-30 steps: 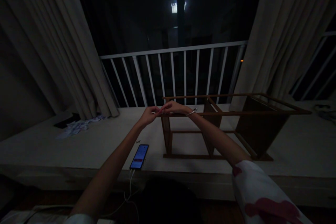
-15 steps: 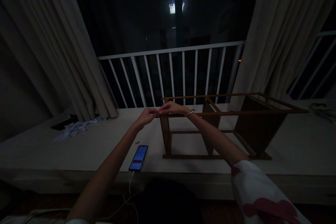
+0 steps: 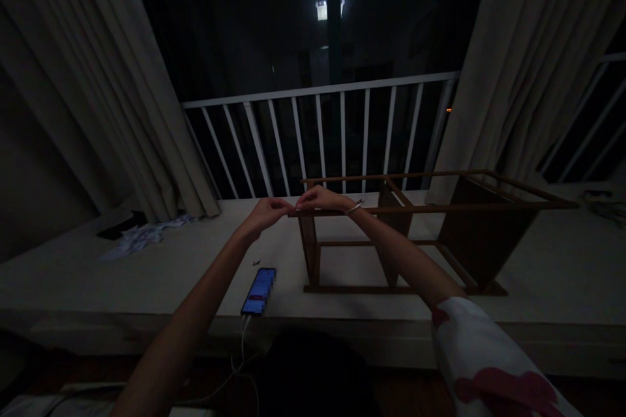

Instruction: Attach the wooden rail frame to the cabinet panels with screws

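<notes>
A brown wooden shelf frame (image 3: 430, 210) lies on its side on the pale ledge, its open side towards me. My left hand (image 3: 268, 214) is closed in a pinch at the left end of the frame's upper near rail, fingertips touching or very close to it. Just right of it, my right hand (image 3: 320, 198) has its fingers pinched together over the same rail end. Something tiny and light shows at the right fingertips, too small and dark to name. What the left fingertips hold, if anything, is hidden. A bracelet circles my right wrist.
A lit phone (image 3: 259, 291) with a white cable (image 3: 242, 345) lies near the ledge's front edge. Behind it is a small dark piece (image 3: 257, 263). Crumpled papers (image 3: 137, 239) lie at the left. A white railing (image 3: 317, 88) and curtains (image 3: 105, 78) stand behind the ledge.
My left hand has drawn slightly left, away from the right fingertips. The right hand stays at the rail end, and the frame has not visibly moved.
</notes>
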`<action>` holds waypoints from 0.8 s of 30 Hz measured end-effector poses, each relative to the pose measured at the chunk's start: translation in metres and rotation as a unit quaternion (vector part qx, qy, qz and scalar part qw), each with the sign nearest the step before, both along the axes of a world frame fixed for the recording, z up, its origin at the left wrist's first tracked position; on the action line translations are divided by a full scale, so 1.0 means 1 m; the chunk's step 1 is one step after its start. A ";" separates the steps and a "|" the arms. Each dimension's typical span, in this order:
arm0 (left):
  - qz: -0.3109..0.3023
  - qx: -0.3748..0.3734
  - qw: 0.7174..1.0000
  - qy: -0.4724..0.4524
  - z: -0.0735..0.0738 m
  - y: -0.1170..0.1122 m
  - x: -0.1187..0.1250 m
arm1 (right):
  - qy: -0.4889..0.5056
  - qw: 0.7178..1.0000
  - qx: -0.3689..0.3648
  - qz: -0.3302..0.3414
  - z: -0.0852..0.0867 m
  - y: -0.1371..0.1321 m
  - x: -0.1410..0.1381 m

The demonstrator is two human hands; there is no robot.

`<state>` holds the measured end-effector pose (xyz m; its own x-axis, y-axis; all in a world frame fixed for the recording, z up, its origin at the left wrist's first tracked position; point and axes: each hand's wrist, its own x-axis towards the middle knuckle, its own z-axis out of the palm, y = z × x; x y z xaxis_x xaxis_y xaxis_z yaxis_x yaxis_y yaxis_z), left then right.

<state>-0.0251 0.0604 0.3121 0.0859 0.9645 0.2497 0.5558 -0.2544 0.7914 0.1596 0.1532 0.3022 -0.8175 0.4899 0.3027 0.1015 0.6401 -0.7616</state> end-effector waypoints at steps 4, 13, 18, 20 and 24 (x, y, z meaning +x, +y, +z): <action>0.017 0.003 1.000 0.025 0.001 -0.002 0.003 | 0.001 1.000 -0.009 -0.002 0.000 0.001 -0.001; 0.061 0.103 0.956 0.269 0.006 -0.002 0.006 | -0.008 1.000 0.003 -0.013 -0.002 0.002 0.000; 0.077 0.191 0.901 0.382 0.006 -0.001 0.008 | -0.009 1.000 0.015 -0.010 -0.002 0.004 -0.001; 0.082 0.206 0.885 0.409 0.005 0.000 0.008 | -0.007 1.000 0.020 -0.009 -0.003 0.004 -0.001; 0.096 0.221 0.863 0.445 0.003 0.002 0.009 | -0.012 1.000 0.020 -0.009 -0.004 0.005 -0.002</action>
<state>-0.0162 0.0621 0.3155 0.2821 0.8102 0.5137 0.9588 -0.2573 -0.1207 0.1580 0.1582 0.2983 -0.8160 0.4923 0.3031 0.1308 0.6679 -0.7327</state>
